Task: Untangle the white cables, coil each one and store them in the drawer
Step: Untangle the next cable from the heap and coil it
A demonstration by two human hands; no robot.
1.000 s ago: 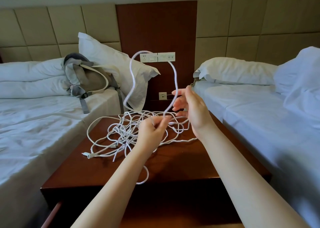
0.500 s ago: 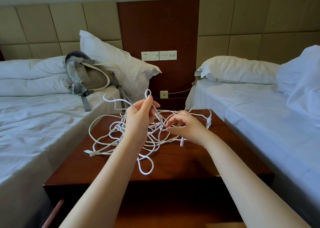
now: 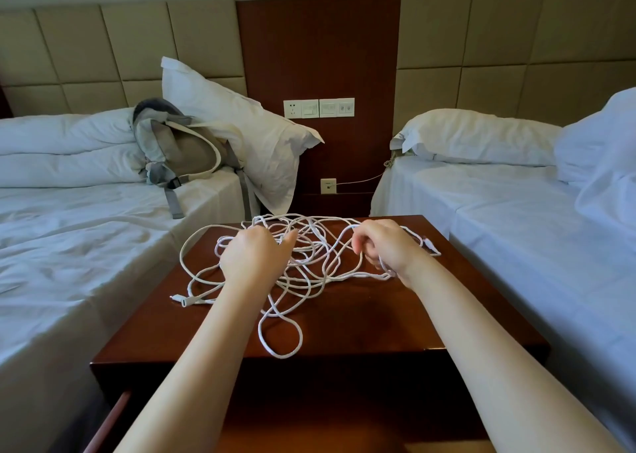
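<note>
I am watching the tangled white cables [image 3: 311, 263] lying spread across the nightstand [image 3: 378, 315] top. The right hand [image 3: 387, 247] is curling its fingers round a strand at the tangle's right edge. The left hand [image 3: 253, 259] is reaching into the heap, fingers bent downward and hidden; I cannot tell whether they are gripping anything.

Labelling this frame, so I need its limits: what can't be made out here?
Head view:
- Cables: how many, lost in their overlapping tangle.
- Left hand: its grip, fingers hidden behind its own back.
- Drawer: inside, cut off by the bottom edge and covered by the left arm.
- Plug: type, too small.
</note>
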